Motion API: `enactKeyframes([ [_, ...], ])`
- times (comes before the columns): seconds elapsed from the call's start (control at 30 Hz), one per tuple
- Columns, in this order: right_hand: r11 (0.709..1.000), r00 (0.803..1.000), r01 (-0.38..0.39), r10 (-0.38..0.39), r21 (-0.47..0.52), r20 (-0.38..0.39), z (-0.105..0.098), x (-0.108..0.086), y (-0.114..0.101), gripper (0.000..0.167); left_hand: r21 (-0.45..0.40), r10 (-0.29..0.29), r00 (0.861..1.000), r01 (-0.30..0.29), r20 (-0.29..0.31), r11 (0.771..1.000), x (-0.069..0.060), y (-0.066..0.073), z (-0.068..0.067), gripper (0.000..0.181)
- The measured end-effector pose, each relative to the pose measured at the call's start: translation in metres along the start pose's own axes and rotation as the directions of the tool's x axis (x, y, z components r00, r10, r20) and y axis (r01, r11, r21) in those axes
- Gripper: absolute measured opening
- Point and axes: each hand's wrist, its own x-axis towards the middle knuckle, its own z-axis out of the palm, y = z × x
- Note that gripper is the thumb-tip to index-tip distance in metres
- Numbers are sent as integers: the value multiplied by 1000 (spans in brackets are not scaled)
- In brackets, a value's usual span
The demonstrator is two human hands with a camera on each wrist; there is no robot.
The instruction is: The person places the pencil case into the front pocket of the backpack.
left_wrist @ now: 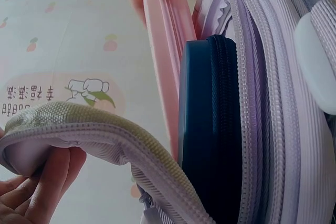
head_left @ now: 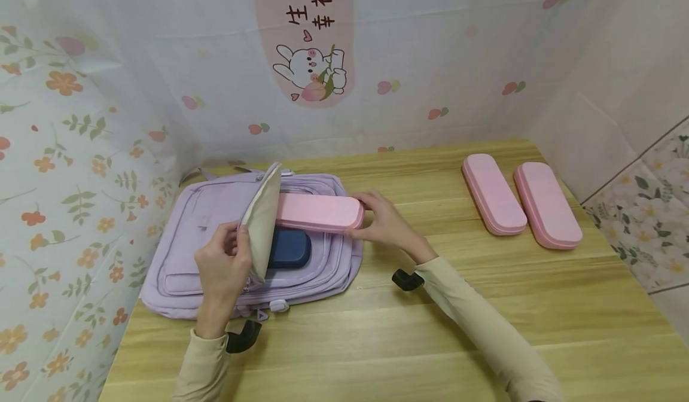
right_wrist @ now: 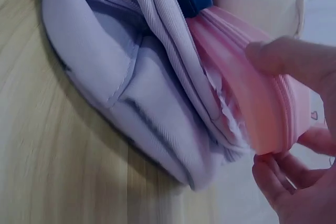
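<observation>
Lilac backpack [head_left: 183,234], head view: laid on the wooden table [head_left: 350,354], front flap [head_left: 264,228] raised.
Left hand [head_left: 223,264], head view: pinching the flap's edge, above the backpack.
Right hand [head_left: 384,219], head view: grasping one end of the held pink case [head_left: 317,210], at the backpack's right side.
Held pink case, head view: partly in the backpack's opening, its other end behind the flap.
Navy case [head_left: 290,248], head view: in the backpack's opening.
Two pink cases [head_left: 494,192], head view: side by side, well right of the backpack.
Flap, left wrist view: zippered edge, left fingers against it.
Held pink case, right wrist view: projecting from the backpack's opening between right thumb and fingers.
</observation>
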Motion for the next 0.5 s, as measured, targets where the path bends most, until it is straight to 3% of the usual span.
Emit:
enactKeyframes([
  [0.27, 999, 999, -15, 13, -45, -42, 16, 24, -8, 75, -3, 3, 1000, -3, -4, 1000, 0, -1, -2, 9],
  [0.5, 999, 999, -46, 46, -26, 9, 31, 42, -17, 71, 0, -4, 1000, 4, 4, 1000, -2, -2, -3, 10],
])
